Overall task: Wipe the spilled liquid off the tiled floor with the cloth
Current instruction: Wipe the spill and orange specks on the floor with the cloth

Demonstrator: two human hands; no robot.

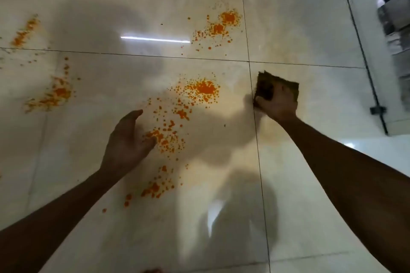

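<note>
right hand (277,104) at centre right of the frame, clamped on a dark folded cloth (269,86) beside a grout line. left hand (127,142) at centre left, fingers apart and holding nothing. orange spilled liquid (204,88) spatters the glossy tiled floor (310,29) between the hands, with further patches toward the upper left.

A bright white strip of reflected light (155,39) lies across the upper middle of the view. At the right edge, a clear glass panel with a dark frame (363,51) runs diagonally, a small black fitting (377,109) at its base. Blurred grey shapes (392,6) show behind it
</note>
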